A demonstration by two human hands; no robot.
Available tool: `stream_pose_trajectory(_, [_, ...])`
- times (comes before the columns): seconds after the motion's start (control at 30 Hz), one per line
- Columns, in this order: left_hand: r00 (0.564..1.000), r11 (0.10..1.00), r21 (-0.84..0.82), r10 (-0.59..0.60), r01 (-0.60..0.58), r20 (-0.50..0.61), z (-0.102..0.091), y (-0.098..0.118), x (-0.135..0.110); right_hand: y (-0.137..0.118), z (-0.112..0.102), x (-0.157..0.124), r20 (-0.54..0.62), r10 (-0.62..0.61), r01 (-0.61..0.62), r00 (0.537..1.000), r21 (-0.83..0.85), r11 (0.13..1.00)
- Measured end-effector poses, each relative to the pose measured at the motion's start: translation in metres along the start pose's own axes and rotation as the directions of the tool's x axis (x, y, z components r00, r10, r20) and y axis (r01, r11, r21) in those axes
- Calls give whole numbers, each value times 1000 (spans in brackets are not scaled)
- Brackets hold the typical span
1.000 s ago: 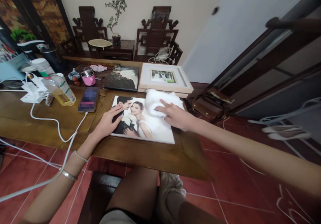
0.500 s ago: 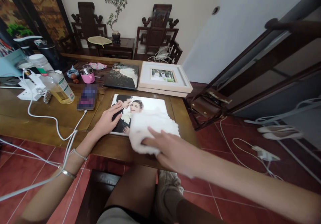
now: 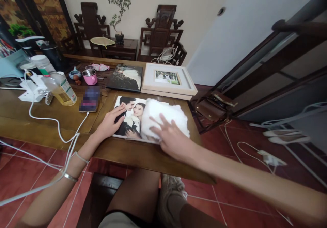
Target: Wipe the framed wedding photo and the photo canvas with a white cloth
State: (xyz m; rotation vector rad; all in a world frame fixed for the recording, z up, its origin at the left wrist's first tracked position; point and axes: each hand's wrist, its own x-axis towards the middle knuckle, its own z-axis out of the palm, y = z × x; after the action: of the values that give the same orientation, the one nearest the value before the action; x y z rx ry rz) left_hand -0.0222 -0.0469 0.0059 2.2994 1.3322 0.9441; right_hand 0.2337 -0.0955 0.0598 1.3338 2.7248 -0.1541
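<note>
A glossy photo print (image 3: 125,120) showing a couple lies flat near the table's front edge. My left hand (image 3: 110,123) rests on its left side, fingers stretched out and holding nothing. My right hand (image 3: 172,137) has hold of a fluffy white cloth (image 3: 170,110) and presses it down on the print. Several of its fingers are spread over the cloth's top; the thumb is mostly hidden. The cloth covers the print's right part. Behind them lie a dark wedding photo (image 3: 125,77) and a pale wooden picture frame (image 3: 167,93).
A phone (image 3: 90,99) on a white charging cable (image 3: 76,132) lies left of the print. A clear bottle (image 3: 62,90), a pink cup (image 3: 90,77) and a white power strip (image 3: 32,88) stand farther left. A brown bag (image 3: 213,108) hangs beyond the table's right end.
My right hand and the white cloth have moved away from me and a little right across the print, uncovering more of its lower middle. My left hand has stayed in place.
</note>
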Motion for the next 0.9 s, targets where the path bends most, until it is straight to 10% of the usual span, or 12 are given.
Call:
stream_pose_trajectory(0.17, [1000,1000,-1,-7,7,15,-1,1,0,-50,-19,-30,203,-165,140,965,130,982])
stream_pose_trajectory(0.47, [1000,1000,-22,9,-9,15,-1,0,0,31,-18,65,-21,-73,74,997,37,997])
stream_pose_trajectory(0.6, [994,993,-115,-35,24,-100,-4,3,0,17,-18,85,-25,-72,73,997,19,997])
stream_pose_trajectory(0.9, [935,878,-471,-235,86,-267,-3,2,0,-60,-13,-7,114,-368,352,923,138,926])
